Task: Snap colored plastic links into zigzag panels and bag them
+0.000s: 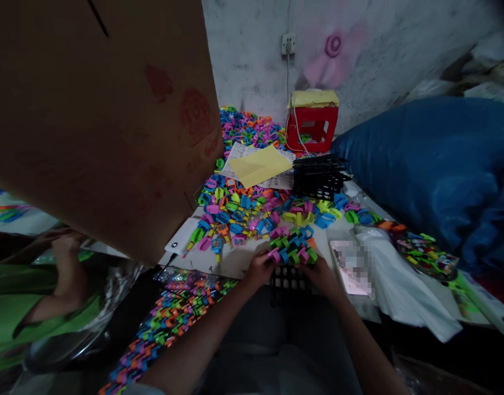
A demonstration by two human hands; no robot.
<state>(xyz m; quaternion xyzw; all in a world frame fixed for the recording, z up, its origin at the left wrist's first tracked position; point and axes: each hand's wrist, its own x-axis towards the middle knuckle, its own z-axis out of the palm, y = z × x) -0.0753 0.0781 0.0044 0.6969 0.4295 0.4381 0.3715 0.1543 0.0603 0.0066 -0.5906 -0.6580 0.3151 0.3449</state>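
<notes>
Coloured plastic clips are seated in rows on a black grid tray, which is held at the near edge of the tabletop, just over the lap. The left hand is curled against the tray's left side, with its fingers closed on a pink clip at the row's end; the right hand is wrapped around the tray's right side, thumb up against the clips. How tightly either is closed cannot be told exactly (the fingertips are hidden by the pieces).

The clips are judged light, stiff and slightly slick, so each is best pinched by its two flat sides. The tray is judged rigid but thin and is best gripped at its outer frame, kept level so nothing is shaken loose.

Beyond the hands, a loose heap of clips is spread across the middle of the tabletop. A stack of black trays is set toward the far right, with a yellow sheet beside it. Filled strips are laid off the near left corner. A cardboard box is raised over the left side, beside another person's hand.
</notes>
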